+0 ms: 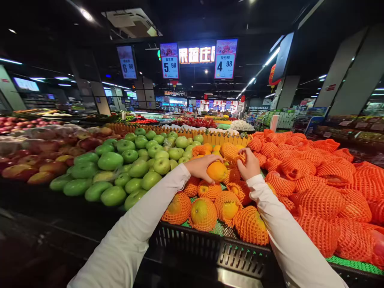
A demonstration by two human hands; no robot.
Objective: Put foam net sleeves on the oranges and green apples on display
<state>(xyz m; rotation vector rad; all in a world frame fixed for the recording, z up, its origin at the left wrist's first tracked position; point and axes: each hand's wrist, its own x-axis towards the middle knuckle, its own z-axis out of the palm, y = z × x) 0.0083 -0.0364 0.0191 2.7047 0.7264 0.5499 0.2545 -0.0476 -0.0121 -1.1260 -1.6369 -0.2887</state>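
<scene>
Holding 1 bare orange point(217, 172): left hand point(201, 166), closed around it. Right hand point(249, 165): 2 o'clock of the orange, fingers curled, grip cannot be told. Netted oranges point(203, 214), 6 o'clock; green apples point(138, 168), 9 o'clock.

Single head cam, worn by the person, facing forward, tilted slightly down. Looks along left sleeve point(132, 232) and right sleeve point(291, 236) to oranges point(203, 214), close in, just below centre. Wide view: price signs point(170, 62) and ceiling point(75, 38) farther off, up top.
</scene>
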